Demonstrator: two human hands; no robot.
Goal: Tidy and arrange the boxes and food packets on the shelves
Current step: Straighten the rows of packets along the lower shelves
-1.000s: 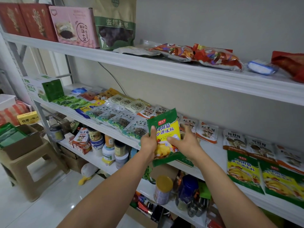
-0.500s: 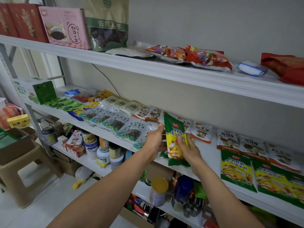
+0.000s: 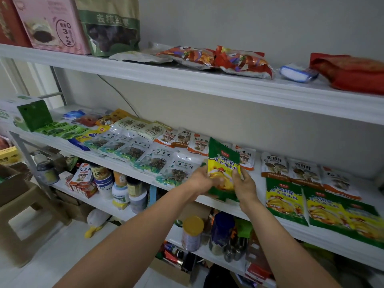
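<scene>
Green-and-yellow seasoning packet stands upright over the front of the white middle shelf, held between both hands. The left hand grips its lower left side, thumb curled across the printed front. The right hand pinches the lower right edge with bent fingers. To the right, two matching green packets lie flat on the same shelf, with mushroom packets behind them. To the left lie rows of clear fungus packets. Above, the top shelf holds a pink box and snack bags.
</scene>
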